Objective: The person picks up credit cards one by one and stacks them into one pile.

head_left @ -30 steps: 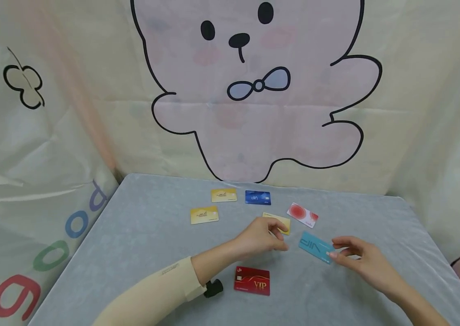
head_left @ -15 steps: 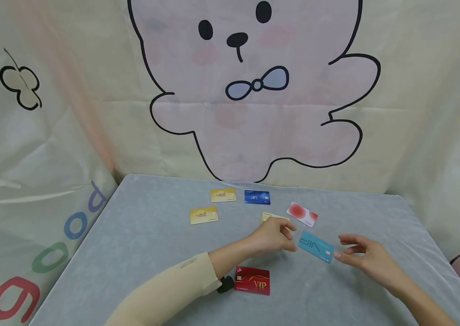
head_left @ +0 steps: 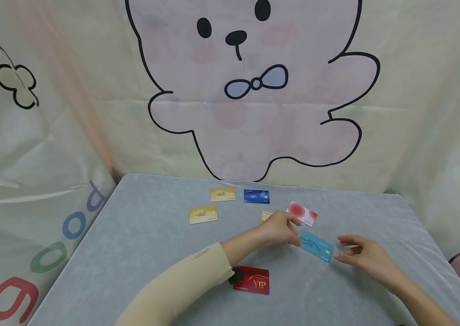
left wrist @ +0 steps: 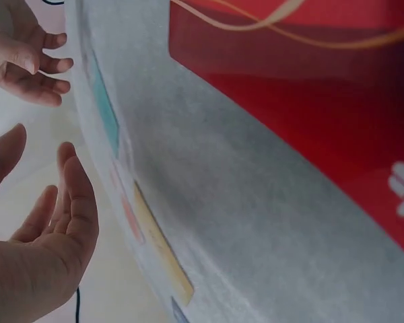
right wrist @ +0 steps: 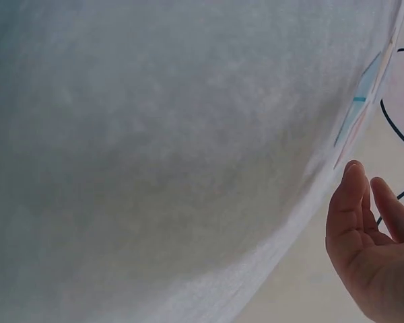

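Note:
A teal card (head_left: 317, 245) with large lettering lies flat between my two hands. My left hand (head_left: 278, 227) hovers at the card's left end, thumb and fingers apart; in the left wrist view, nothing is between them. My right hand (head_left: 362, 256) is just off the card's right end, its fingers loosely bent and holding nothing. Partly hidden behind my left hand is a yellow card (head_left: 265, 216). Beyond it lies a white card with red circles (head_left: 302, 213). A red VIP card (head_left: 252, 280) rests nearer to me, partly covered by the black wrist device.
Two more yellow cards (head_left: 222, 194) lie at the back left, beside a dark blue card (head_left: 256, 196). The table (head_left: 144, 235) wears a grey-blue cloth. A patterned curtain (head_left: 230, 136) hangs behind its far edge.
My left hand has moved right, up to the teal card's left end. My right hand has let go of the card's right end and drawn slightly away. The cards stay in place.

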`<state>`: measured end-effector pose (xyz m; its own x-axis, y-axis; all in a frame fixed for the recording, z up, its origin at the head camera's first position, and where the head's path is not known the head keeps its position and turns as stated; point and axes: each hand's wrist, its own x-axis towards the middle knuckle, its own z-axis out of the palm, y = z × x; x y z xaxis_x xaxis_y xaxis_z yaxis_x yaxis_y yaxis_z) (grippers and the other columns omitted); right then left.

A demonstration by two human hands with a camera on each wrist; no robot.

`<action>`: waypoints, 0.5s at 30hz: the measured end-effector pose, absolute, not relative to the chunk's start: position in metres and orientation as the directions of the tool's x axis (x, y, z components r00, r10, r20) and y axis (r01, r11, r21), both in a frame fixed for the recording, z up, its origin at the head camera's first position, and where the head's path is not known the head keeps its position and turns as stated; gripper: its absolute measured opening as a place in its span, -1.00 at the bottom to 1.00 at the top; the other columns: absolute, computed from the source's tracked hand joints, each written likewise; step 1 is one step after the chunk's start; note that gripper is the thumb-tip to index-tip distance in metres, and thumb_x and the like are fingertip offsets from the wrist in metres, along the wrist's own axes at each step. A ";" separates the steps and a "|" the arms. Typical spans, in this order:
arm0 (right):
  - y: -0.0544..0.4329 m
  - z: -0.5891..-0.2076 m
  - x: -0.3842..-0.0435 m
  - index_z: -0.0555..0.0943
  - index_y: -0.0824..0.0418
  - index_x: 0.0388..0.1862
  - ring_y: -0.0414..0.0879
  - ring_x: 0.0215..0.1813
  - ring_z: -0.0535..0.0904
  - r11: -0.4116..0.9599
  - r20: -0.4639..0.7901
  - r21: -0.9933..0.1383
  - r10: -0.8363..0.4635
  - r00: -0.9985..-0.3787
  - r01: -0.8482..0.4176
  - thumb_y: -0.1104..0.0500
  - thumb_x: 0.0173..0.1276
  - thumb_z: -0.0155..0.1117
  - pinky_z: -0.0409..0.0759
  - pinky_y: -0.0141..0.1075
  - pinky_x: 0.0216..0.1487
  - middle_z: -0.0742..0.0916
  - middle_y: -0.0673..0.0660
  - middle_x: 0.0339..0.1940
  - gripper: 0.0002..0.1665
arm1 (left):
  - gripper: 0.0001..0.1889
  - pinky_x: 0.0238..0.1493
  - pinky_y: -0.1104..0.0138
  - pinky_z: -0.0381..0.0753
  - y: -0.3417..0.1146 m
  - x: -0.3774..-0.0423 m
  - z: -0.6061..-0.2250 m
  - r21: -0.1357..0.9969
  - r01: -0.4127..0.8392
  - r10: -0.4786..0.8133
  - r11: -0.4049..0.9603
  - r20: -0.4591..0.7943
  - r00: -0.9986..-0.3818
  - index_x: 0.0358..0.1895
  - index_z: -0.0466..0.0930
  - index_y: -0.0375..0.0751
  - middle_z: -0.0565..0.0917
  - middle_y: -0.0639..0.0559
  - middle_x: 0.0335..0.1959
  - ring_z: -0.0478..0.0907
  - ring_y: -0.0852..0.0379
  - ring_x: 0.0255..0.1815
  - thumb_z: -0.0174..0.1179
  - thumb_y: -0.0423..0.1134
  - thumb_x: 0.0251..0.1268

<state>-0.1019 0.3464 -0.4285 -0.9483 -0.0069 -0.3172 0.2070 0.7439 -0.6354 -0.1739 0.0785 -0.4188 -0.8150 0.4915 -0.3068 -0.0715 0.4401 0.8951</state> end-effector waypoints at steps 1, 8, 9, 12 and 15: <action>0.346 -0.430 -0.102 0.46 0.45 0.43 0.06 0.07 0.63 0.743 -0.309 -0.639 -0.013 -0.951 0.198 -0.15 0.34 0.53 0.65 -0.26 -0.18 0.64 0.40 0.28 -0.07 | -0.52 -0.37 0.37 0.56 0.080 -0.175 -0.420 0.894 -0.076 0.495 0.442 -0.313 -0.810 0.18 0.70 -0.24 0.65 0.01 -0.39 0.59 0.11 -0.40 0.53 -0.41 0.15; 0.344 -0.436 -0.102 0.54 0.48 0.32 -0.02 -0.05 0.65 0.733 -0.275 -0.662 -0.043 -0.961 0.157 -0.05 0.31 0.57 0.65 -0.30 -0.24 0.71 0.37 0.17 -0.18 | -0.56 -0.39 0.38 0.54 0.094 -0.181 -0.430 0.882 -0.090 0.486 0.463 -0.337 -0.806 0.12 0.71 -0.25 0.65 -0.01 -0.42 0.58 0.10 -0.46 0.53 -0.45 0.12; 0.343 -0.437 -0.102 0.55 0.49 0.31 -0.03 -0.06 0.65 0.733 -0.270 -0.663 -0.045 -0.962 0.152 -0.04 0.30 0.58 0.64 -0.30 -0.25 0.72 0.36 0.15 -0.19 | -0.56 -0.39 0.38 0.55 0.095 -0.181 -0.431 0.880 -0.095 0.484 0.465 -0.343 -0.805 0.11 0.71 -0.24 0.64 -0.01 -0.41 0.58 0.10 -0.46 0.53 -0.46 0.13; 0.342 -0.439 -0.104 0.57 0.51 0.28 -0.03 -0.09 0.65 0.732 -0.266 -0.665 -0.046 -0.963 0.148 -0.02 0.29 0.59 0.63 -0.31 -0.26 0.74 0.33 0.09 -0.20 | -0.57 -0.40 0.38 0.54 0.099 -0.182 -0.434 0.872 -0.107 0.476 0.477 -0.359 -0.803 0.10 0.72 -0.23 0.62 0.00 -0.35 0.56 0.10 -0.46 0.52 -0.46 0.13; 0.342 -0.442 -0.106 0.58 0.52 0.25 -0.02 -0.09 0.64 0.736 -0.265 -0.660 -0.043 -0.963 0.149 0.00 0.28 0.59 0.63 -0.31 -0.27 0.75 0.30 0.04 -0.23 | -0.58 -0.43 0.38 0.51 0.103 -0.182 -0.437 0.859 -0.114 0.461 0.499 -0.374 -0.804 0.09 0.72 -0.21 0.60 0.02 -0.29 0.52 0.11 -0.44 0.52 -0.47 0.12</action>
<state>-0.1062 0.3418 -0.4421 -0.9631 -0.0432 -0.2655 0.1489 0.7362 -0.6602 -0.1822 0.1029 -0.4369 -0.8045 0.4612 -0.3744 -0.1140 0.4987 0.8593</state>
